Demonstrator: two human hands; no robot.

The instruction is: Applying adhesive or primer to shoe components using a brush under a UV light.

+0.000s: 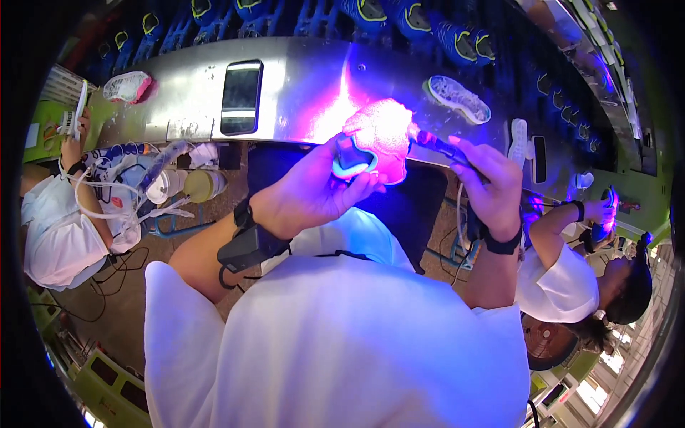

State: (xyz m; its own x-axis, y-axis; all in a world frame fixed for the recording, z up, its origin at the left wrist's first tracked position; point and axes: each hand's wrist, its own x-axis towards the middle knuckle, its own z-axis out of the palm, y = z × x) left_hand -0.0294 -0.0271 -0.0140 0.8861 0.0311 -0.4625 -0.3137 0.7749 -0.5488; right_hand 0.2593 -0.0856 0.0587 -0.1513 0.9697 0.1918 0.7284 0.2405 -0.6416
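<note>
Above the bench's near edge, my left hand (303, 189) grips a shoe (389, 160), its collar opening toward me and its surface glowing pink and white under violet light. The fingers curl round the collar side, with the thumb beneath. My right hand (496, 182) pinches a slim dark-handled brush (441, 146). Its tip meets the right side of the shoe, but glare blurs the exact contact. Fine detail on the lit upper is washed out.
A metal bench (303, 85) carries a phone (241, 98), a pink-edged sole (128, 87) and a white sole (459, 100). Blue shoes (457, 43) stand on racks behind. Co-workers sit left (75, 221) and right (560, 274). Pots (200, 185) stand at left.
</note>
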